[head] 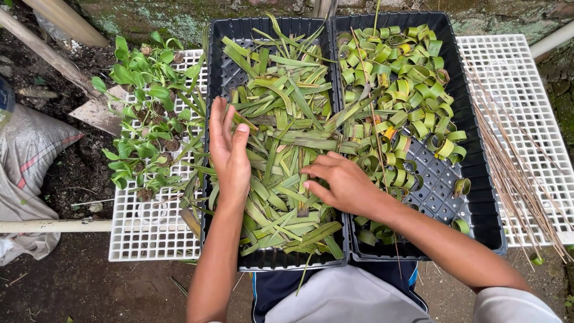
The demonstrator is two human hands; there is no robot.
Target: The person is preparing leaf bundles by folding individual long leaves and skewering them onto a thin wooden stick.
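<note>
While on leaf strips [281,143], both open: left hand [229,152], right hand [338,182], beside leaf rings [412,78]

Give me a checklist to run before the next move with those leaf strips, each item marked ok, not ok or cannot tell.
1. Left hand free: ok, it rests open on the flat green leaf strips, fingers spread.
2. Right hand has a strip: cannot tell, its fingers curl down into the pile.
3. Strips within reach: ok, the left black plastic tray is heaped with them.
4. Room among the rolled green leaf rings: ok, the right black plastic tray shows bare grid near the front.
5. Thin brown sticks on hand: ok, they lie on the white plastic grid, right of the trays.
</note>
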